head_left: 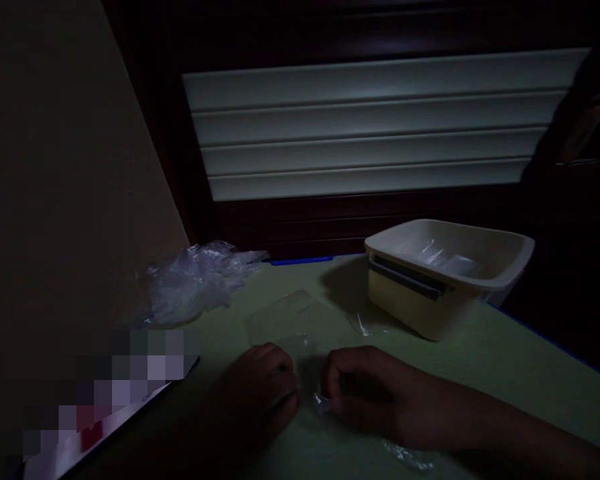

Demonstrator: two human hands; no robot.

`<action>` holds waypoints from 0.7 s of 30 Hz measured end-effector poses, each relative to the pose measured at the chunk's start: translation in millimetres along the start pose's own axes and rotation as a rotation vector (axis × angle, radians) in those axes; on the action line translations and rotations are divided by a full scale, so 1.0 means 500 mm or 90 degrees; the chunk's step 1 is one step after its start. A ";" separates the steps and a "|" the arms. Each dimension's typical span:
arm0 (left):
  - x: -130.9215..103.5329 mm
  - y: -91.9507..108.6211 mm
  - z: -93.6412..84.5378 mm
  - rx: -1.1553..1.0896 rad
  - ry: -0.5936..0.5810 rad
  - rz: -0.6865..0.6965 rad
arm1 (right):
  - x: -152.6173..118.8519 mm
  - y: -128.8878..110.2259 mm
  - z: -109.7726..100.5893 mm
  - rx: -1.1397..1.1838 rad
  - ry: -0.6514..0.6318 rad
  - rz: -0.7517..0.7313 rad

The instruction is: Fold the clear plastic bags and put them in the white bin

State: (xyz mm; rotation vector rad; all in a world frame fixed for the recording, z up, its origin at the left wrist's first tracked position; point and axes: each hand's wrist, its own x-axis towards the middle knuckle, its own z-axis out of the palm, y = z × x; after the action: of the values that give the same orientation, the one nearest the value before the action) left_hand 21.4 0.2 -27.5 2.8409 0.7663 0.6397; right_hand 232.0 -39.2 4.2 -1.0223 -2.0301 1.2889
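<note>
Dim light makes details hard to see. My right hand (380,397) pinches a small shiny piece of clear plastic (321,403) between thumb and index finger. Just to its left is my left hand (263,393), its fingers curled in toward the thumb; whatever may be between them is too dark to make out. Beyond both hands, a flat clear plastic bag (280,320) lies on the pale green tabletop (325,283). Another crinkled clear plastic piece (407,457) lies below my right wrist.
A cream plastic bin (425,310) with clear plastic inside stands at the right. Crumpled clear plastic bags (195,280) are heaped at the back left. A lit screen (95,433), partly blurred out, is at the lower left. A slatted panel (370,127) rises behind the table.
</note>
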 end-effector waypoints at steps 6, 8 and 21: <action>0.001 0.006 -0.005 0.018 -0.015 -0.005 | -0.009 -0.023 -0.017 -0.067 0.007 0.009; 0.001 0.007 -0.004 0.022 0.002 -0.008 | -0.012 -0.022 -0.018 -0.123 0.019 0.001; -0.010 -0.001 0.001 0.049 0.081 0.006 | 0.014 0.030 0.006 -0.173 0.157 0.009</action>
State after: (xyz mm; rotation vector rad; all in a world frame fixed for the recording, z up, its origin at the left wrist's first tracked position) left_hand 17.3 -1.9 -30.3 2.8979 0.8152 0.8150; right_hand 230.3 -31.0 -10.4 -1.2512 -2.0425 0.8581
